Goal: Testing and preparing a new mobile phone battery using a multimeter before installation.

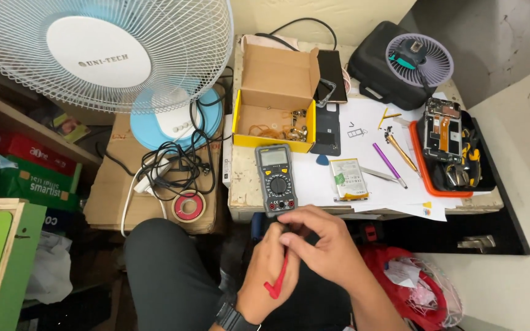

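Pinching a red probe lead between both hands, just off the near edge of the worktop. Left hand wrapped around the lead from below, red plug end hanging out under the palm; right hand clenched over the top, fingertips nipping the dark end of the lead right below the multimeter. Multimeter lying flat, its lower end just reaching that near edge, almost touching the knuckles. Behind it, an open cardboard box with yellow sides, touching the meter's top end. Right of the meter, a flat phone battery on white paper, then tweezers, a purple tool, an orange tray with an opened phone near the right edge. Small purple fan on a black case at the far corner. Left of the worktop, a tangle of black cables and a big white fan crowding that side. Open room only in the lap area, over the dark-trousered knee.
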